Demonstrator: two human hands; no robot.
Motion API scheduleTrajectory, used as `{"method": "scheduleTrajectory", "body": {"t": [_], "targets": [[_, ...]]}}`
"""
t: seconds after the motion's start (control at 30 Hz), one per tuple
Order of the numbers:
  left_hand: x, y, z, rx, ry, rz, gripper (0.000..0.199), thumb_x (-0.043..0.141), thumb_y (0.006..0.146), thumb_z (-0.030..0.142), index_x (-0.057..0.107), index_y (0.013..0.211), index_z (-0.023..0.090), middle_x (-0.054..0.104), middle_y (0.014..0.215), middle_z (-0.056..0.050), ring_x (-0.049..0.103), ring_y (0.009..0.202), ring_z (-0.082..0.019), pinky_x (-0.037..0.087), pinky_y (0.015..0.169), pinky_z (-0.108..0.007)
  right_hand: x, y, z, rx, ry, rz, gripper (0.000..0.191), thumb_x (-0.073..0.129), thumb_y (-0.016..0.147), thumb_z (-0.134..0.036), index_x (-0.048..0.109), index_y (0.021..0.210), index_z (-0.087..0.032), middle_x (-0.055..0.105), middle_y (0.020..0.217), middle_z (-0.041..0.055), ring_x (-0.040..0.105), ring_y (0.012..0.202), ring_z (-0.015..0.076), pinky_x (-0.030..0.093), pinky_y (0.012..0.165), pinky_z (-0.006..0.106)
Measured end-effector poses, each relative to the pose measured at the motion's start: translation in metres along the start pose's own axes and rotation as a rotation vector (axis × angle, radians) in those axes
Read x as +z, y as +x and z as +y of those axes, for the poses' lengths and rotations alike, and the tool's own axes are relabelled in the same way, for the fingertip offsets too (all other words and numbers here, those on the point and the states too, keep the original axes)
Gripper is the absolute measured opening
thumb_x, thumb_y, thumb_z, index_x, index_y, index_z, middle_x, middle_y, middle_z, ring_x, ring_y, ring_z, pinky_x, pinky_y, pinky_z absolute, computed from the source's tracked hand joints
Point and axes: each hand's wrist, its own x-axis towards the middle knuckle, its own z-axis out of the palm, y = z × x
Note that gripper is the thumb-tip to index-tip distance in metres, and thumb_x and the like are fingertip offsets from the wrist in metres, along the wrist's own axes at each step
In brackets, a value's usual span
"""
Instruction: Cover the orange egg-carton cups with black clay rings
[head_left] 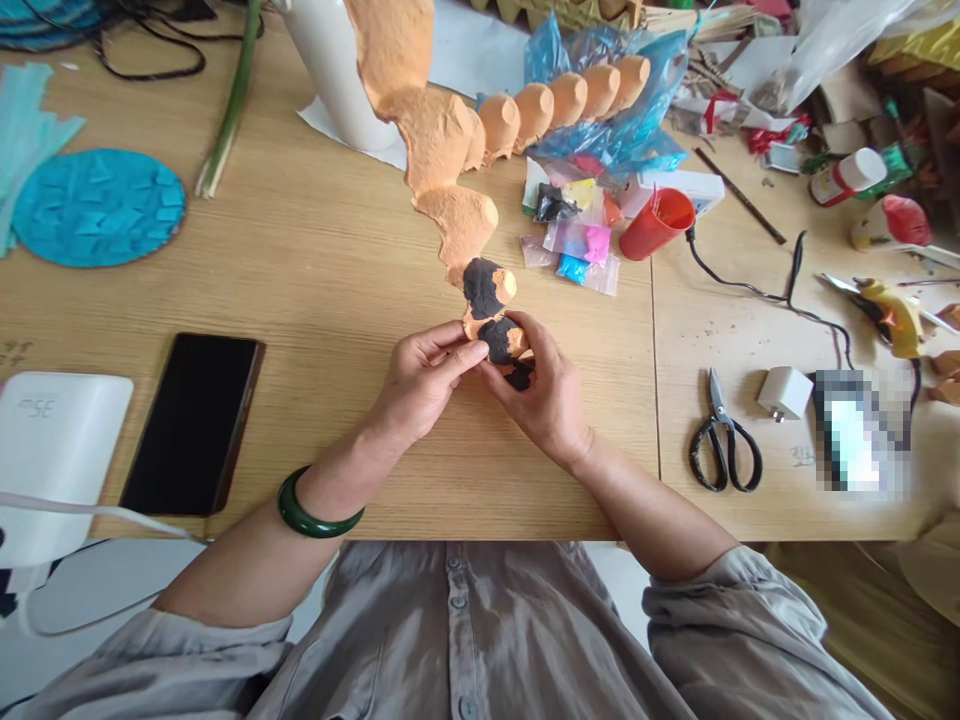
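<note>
Head: from here our 1 camera looks forward and down.
Shirt [405, 640]: nearest us, along the bottom edge.
Left hand [421, 384], right hand [551, 395]: mid-frame, farther out, seen from above.
Table [322, 270]: we face across it, far part uppermost.

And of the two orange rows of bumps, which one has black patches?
The front row, held at its near end by the left hand and right hand: black patches partly cover bumps there. The back row, by the blue plastic, shows only orange.
</note>
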Motion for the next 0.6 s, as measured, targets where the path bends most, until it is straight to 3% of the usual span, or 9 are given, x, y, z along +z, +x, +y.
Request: {"method": "scheduleTrajectory", "body": {"t": [0.2,0.37,0.5,0.6], "targets": [[0.003,-0.001,0.006,-0.063,-0.072,-0.072,0.029,0.095,0.083,0.041,0.091,0.101,0.018,0.087,0.105,-0.01,0.082,0.107,-0.03,0.066,0.102,-0.042,-0.001,0.001,0.004,-0.012,-0.011,0.018,0.052,0.075,0.105,-0.052,0.063,0.147,-0.024,0.083,0.131,0.0137,0.083,0.113,0.0277,0.071,0.1,0.047],[0.001,0.0,0.003,-0.064,-0.092,0.041,0.03,0.099,0.081,0.047,0.089,0.092,0.021,0.084,0.091,-0.005,0.078,0.085,-0.022,0.065,0.083,-0.034,-0.004,0.002,0.001,-0.071,0.063,0.014,0.064,0.083,0.098,-0.058,0.065,0.147,-0.022,0.082,0.137,0.0178,0.082,0.118,0.0311,0.07,0.103,0.05],[-0.003,0.001,0.003,-0.028,-0.058,0.059,0.029,0.098,0.081,0.048,0.089,0.091,0.022,0.085,0.091,-0.005,0.076,0.084,-0.02,0.062,0.08,-0.032,-0.01,0.007,-0.006,0.169,0.43,-0.075,0.069,0.074,0.1,-0.072,0.066,0.149,-0.025,0.085,0.133,0.0128,0.085,0.108,0.0255,0.074,0.092,0.042],[-0.004,0.0,0.006,-0.01,-0.044,0.058,0.023,0.095,0.081,0.043,0.088,0.086,0.022,0.083,0.087,-0.005,0.074,0.08,-0.02,0.06,0.075,-0.031,-0.017,0.012,-0.012,0.295,0.583,-0.131,0.064,0.078,0.095,-0.077,0.076,0.131,-0.025,0.087,0.123,0.0097,0.086,0.107,0.0259,0.075,0.092,0.041]]}}
